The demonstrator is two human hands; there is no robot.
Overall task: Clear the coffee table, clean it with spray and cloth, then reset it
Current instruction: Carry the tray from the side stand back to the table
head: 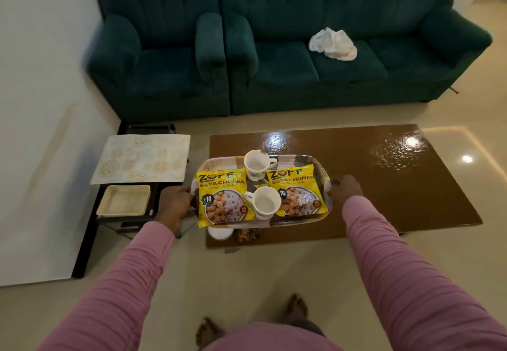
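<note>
Both hands are on the tray (321,162) now. The left hand (175,208) grasps its left end, the right hand (344,190) curls round its right end, pink sleeves stretched forward. The tray sits over the left end of the brown coffee table (397,186), its left edge hanging past the table's side; whether it rests there or is lifted clear, I can't tell. On it lie two yellow soya packets, one left (223,200), one right (297,189), with one white cup (258,164) at the far side and another (264,202) nearer, between the packets. The tabletop shines wet under the light. A white cloth (333,43) lies crumpled on the green sofa (329,76). Left of the table, a black stand (126,221) carries a patterned mat (141,158) and a cream dish (123,200).
</note>
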